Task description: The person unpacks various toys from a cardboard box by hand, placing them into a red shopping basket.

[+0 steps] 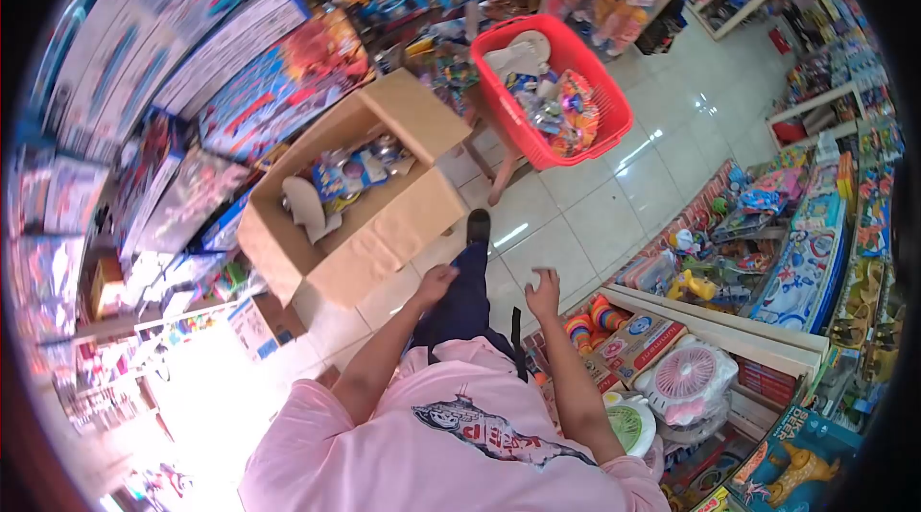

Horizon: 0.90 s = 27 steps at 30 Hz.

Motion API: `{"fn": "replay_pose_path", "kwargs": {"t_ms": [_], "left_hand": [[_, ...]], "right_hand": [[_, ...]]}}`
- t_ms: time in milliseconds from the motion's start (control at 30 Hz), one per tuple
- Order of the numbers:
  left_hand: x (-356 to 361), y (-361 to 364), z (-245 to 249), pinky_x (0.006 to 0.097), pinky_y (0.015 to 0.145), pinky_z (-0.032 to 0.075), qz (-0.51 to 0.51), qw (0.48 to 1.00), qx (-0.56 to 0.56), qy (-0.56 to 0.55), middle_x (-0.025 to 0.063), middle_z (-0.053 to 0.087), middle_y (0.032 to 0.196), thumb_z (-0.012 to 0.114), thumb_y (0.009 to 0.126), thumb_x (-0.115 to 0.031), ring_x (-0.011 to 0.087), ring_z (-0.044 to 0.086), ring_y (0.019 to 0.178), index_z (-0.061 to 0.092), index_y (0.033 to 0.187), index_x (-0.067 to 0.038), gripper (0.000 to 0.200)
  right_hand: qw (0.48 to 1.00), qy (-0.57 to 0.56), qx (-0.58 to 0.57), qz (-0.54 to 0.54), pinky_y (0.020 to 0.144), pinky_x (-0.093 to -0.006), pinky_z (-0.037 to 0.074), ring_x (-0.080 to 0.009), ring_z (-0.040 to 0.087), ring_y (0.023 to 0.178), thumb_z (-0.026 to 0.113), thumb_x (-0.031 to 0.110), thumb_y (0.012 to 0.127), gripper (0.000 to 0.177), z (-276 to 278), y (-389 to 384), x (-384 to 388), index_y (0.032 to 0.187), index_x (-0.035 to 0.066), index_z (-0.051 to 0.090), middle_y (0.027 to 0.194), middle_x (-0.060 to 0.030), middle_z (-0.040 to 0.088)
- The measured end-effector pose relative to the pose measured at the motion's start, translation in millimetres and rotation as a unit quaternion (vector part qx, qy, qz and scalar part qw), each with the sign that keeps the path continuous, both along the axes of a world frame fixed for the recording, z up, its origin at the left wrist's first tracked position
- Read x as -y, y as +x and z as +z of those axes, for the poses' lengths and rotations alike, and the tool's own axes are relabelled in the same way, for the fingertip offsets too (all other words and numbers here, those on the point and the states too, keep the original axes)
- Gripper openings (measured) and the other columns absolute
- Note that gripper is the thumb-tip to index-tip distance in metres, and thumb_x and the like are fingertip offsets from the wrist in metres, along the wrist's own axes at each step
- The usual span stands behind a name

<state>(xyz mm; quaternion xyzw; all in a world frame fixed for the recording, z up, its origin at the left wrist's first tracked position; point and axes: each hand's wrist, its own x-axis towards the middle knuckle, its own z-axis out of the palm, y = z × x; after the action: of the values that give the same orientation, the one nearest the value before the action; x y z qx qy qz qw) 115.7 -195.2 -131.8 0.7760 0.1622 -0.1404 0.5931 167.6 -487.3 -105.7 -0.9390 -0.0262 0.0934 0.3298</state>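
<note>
My left hand (pixel 436 285) is over my dark trousers, just right of the cardboard box, with its fingers curled in; whether it holds anything is too small to tell. My right hand (pixel 543 291) hangs over the tiled floor with thumb and fingers apart and nothing between them. An open cardboard box (pixel 384 241) at the upper left holds packaged items (pixel 350 176) and a pale piece (pixel 305 205). Beyond it, a red plastic basket (pixel 513 119) on a wooden stool (pixel 504 176) contains colourful packets (pixel 578 114) and a pale item (pixel 518 59).
Stacked toy boxes (pixel 278 80) line the left. Low shelves (pixel 720 320) with packaged toys run along the right. A pink fan (pixel 687 380) and a green fan (pixel 628 428) lie near my right arm. My shoe (pixel 478 224) is on the tiled floor (pixel 576 214).
</note>
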Motion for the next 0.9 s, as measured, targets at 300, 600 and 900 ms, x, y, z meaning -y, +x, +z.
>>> {"fn": "replay_pose_path", "kwargs": {"t_ms": [300,600,900], "left_hand": [[-137.0,-321.3,-17.7,0.0444,0.065,0.057,0.054,0.837,-0.544,0.019,0.0164,0.069,0.117,0.047,0.097,-0.027,0.0311,0.071,0.095,0.061,0.123,-0.007,0.036],[-130.3,-352.9,-6.0,0.0324,0.06,0.05,0.293,0.858,-0.409,-0.101,0.0094,0.07,0.099,0.053,0.097,-0.031,0.0215,0.069,0.081,0.064,0.116,-0.005,0.034],[-225.6,-293.1,-8.6,0.0326,0.066,0.052,0.482,0.873,-0.027,0.068,0.0099,0.069,0.09,0.057,0.099,-0.028,0.0181,0.065,0.076,0.065,0.106,0.003,0.032]], "right_hand": [[0.911,-0.25,-0.218,0.243,0.082,-0.0478,0.055,-0.0345,0.07,0.095,0.056,0.044,0.086,0.044,-245.5,-225.6,184.2,0.109,0.011,0.073,0.106,-0.0201,0.071],[0.634,-0.402,-0.29,0.593,0.075,-0.0447,0.057,-0.0297,0.071,0.095,0.07,0.035,0.08,0.037,-214.0,-121.6,173.2,0.112,0.017,0.07,0.106,-0.011,0.072],[0.995,-0.021,0.089,-0.03,0.072,-0.0387,0.054,-0.0246,0.068,0.072,0.063,0.025,0.088,0.027,-61.5,45.3,-135.2,0.084,-0.002,0.066,0.072,-0.0116,0.067]]}}
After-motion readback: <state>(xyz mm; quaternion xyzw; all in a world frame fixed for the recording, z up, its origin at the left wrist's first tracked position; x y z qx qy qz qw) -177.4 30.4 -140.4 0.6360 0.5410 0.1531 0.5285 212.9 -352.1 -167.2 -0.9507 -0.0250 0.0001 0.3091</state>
